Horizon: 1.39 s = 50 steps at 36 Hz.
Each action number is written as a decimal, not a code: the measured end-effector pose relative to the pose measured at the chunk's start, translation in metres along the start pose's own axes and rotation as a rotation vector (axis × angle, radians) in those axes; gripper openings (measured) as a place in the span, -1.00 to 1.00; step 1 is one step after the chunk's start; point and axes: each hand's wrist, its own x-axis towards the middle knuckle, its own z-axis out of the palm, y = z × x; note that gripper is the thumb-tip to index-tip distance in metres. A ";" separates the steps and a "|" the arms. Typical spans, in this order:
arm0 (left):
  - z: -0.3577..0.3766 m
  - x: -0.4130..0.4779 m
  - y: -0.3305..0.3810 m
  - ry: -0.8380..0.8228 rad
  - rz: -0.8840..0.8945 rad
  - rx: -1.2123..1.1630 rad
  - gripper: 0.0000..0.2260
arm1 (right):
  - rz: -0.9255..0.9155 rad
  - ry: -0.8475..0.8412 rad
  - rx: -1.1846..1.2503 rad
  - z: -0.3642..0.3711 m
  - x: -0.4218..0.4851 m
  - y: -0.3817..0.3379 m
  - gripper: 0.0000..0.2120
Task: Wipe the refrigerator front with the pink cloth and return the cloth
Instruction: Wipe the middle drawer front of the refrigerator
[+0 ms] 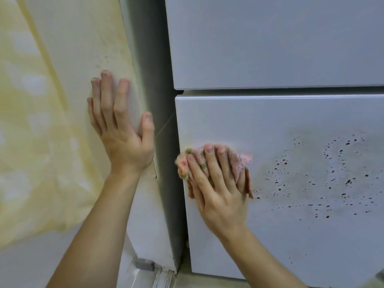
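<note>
1. The pink cloth [239, 161] is pressed against the lower refrigerator door [291, 113], near its left edge, at lower centre of the frame.
2. It is covered by the right hand [218, 194]; the fingers [195, 169] are laid nearly straight over it, though the thumb is perhaps tucked in the cloth.
3. The left hand [122, 138] is laid flat on the wall [83, 48], fingers straight, holding nothing.
4. Dark drops [332, 179] are seen on the door, right of the cloth.

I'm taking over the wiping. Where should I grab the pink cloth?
Probably the free corner of the cloth poking out right of the right hand, pinched from the right: flat fingers pin the rest against the door.
</note>
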 end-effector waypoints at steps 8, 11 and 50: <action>-0.009 -0.006 0.012 -0.007 -0.099 -0.126 -0.52 | -0.002 -0.068 0.053 -0.001 -0.021 -0.004 -0.56; -0.008 -0.007 0.011 -0.035 -0.110 -0.119 -0.50 | -0.012 -0.110 0.064 -0.004 -0.014 0.000 -0.47; -0.009 -0.066 0.009 -0.043 -0.115 -0.057 -0.49 | 0.063 -0.165 0.105 0.006 0.006 -0.046 -0.24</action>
